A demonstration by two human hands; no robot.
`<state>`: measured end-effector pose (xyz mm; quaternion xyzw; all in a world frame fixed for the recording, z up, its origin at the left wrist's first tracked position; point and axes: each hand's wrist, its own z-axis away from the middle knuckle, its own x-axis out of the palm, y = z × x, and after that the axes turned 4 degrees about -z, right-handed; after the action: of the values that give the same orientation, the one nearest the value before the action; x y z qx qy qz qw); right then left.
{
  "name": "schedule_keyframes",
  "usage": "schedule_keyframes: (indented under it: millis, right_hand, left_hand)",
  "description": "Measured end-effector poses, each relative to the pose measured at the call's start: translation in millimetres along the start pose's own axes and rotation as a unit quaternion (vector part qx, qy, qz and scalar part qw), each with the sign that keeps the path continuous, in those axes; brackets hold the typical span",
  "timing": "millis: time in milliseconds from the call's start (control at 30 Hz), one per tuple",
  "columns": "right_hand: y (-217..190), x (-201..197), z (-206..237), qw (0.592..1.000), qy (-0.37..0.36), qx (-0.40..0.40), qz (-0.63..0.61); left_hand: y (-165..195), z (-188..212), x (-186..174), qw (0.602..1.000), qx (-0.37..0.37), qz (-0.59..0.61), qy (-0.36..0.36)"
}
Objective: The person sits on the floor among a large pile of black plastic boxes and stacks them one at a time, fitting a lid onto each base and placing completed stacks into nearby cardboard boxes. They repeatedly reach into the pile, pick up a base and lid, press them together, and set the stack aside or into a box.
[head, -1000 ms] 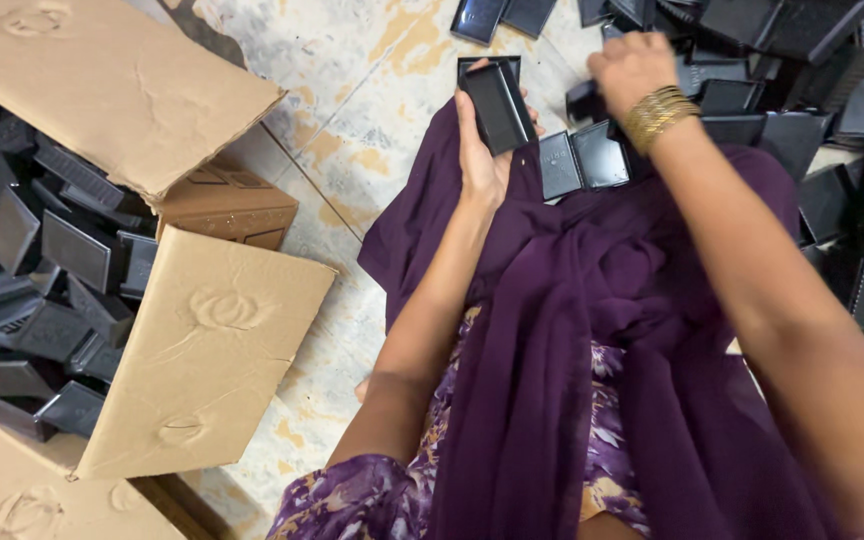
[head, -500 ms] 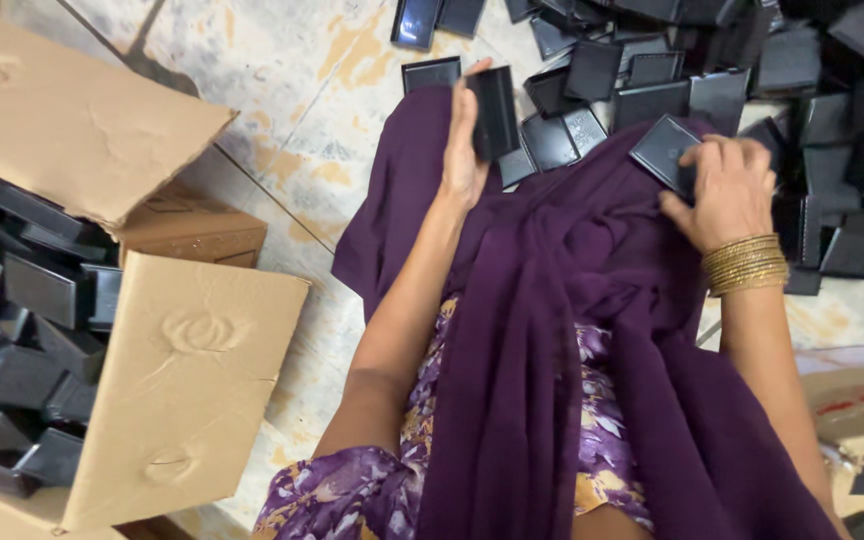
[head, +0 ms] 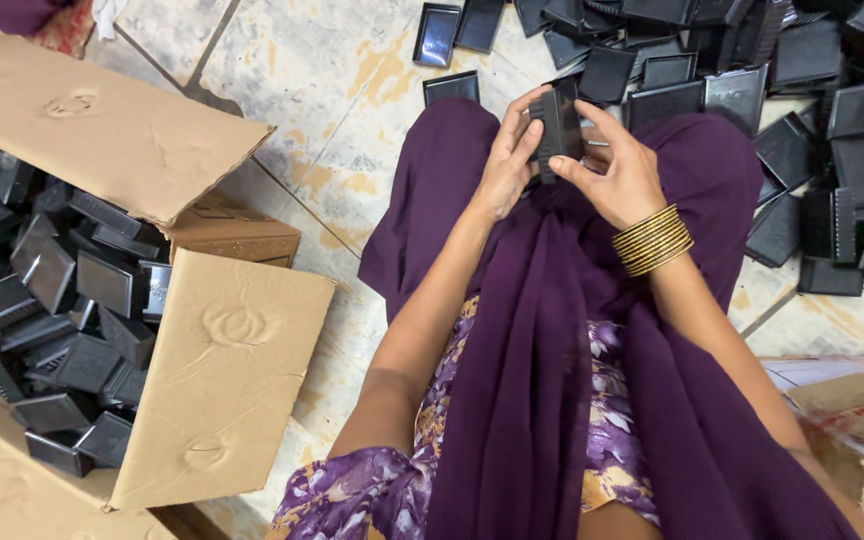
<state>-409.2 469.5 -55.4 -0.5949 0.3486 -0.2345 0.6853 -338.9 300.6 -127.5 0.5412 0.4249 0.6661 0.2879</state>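
An open cardboard box point(head: 222, 370) of black plastic trays sits far left. Over the purple lap, the left hand point(head: 507, 165) and right hand point(head: 624, 175) both clasp a stack of black trays point(head: 559, 125), fingers curled around it; loose trays point(head: 832, 150) litter the floor at right

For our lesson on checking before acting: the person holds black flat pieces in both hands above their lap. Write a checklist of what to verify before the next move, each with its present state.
1. Left hand grips the black pieces: ok, fingers curl round their left edge.
2. Right hand supports them: ok, thumb and fingers touch the right side.
3. Pieces aligned into one stack: cannot tell, the hands hide the edges.
4. Cardboard box open and reachable: ok, its flaps are folded out at the person's left, black pieces inside.
5. Loose pile of black pieces within reach: ok, it lies on the floor just ahead and to the right.
6. Purple cloth kept out of the grip: ok, it lies below the hands.
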Motion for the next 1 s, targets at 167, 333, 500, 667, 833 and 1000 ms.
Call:
schedule_keyframes:
  millis: [167, 333, 500, 667, 833, 1000]
  right_hand:
    - [0.6, -0.2, 0.8, 0.999, 0.0, 0.043, 0.021]
    - [9.4, 7.5, 3.3, 0.999, -0.002, -0.013, 0.053]
    - [14.9, 6.0, -3.1, 0.995, -0.031, 0.019, -0.093]
    - [9.6, 0.6, 1.2, 0.987, 0.032, -0.119, 0.103]
    - [0.4, 10.7, 12.3, 0.961, 0.002, -0.197, 0.192]
    - [0.9, 29.8, 24.3, 0.996, -0.01, -0.081, 0.047]
  left_hand:
    - [1.7, -0.6, -1.3, 1.0, 0.007, 0.011, -0.001]
    - [3.4, 0.2, -2.9, 1.0, 0.007, -0.017, -0.023]
    - [7.9, 4.6, -0.3, 0.998, 0.012, 0.046, -0.038]
    - [1.4, -0.7, -4.5, 0.994, 0.099, -0.019, 0.041]
    - [-16.5, -0.5, -17.7, 0.88, 0.196, -0.365, 0.234]
    - [-10.6, 2.6, -14.0, 0.83, 0.229, -0.388, 0.328]
